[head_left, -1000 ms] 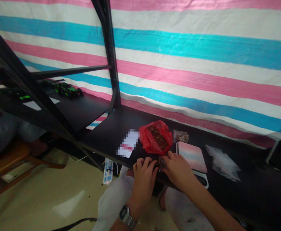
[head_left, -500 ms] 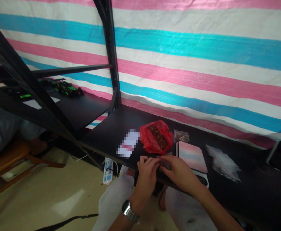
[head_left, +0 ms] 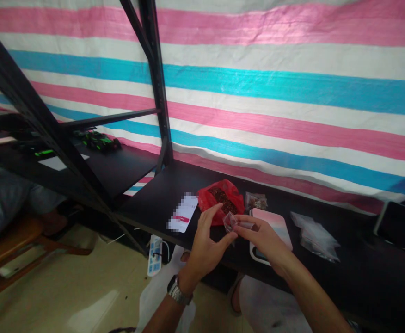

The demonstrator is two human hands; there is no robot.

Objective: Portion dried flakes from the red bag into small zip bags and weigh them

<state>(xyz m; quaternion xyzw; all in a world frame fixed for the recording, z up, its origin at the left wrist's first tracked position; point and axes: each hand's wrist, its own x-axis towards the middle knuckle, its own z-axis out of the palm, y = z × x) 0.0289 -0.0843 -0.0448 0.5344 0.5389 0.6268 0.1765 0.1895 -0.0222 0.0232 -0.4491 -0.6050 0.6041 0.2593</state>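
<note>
The fingertips of the right hand (head_left: 264,237) pinch one end of a small clear pouch (head_left: 230,222). The left hand (head_left: 205,241) meets it from the other side: its thumb is under the pouch's lower corner, and its other fingers are loosely spread and raised beside it. The pouch is held in the air between the two hands, just above the near edge of the black table (head_left: 355,273). Its long axis runs roughly from hand to hand, with the left end a little lower. Which end is the mouth, and what is in it, cannot be made out.

Just behind the hands, an open red plastic bag (head_left: 223,200) holds a heap of dark brown bits. Beside it to the right, a second small clear bag (head_left: 255,201) holds brownish pieces. A flat pink-and-pastel pad (head_left: 275,221) lies under the right hand. Further right there is a loose pile of clear bags (head_left: 314,234), with no visible contents. A white card (head_left: 183,217) lies left of the red bag. The left wrist wears a metal watch (head_left: 176,291).
</note>
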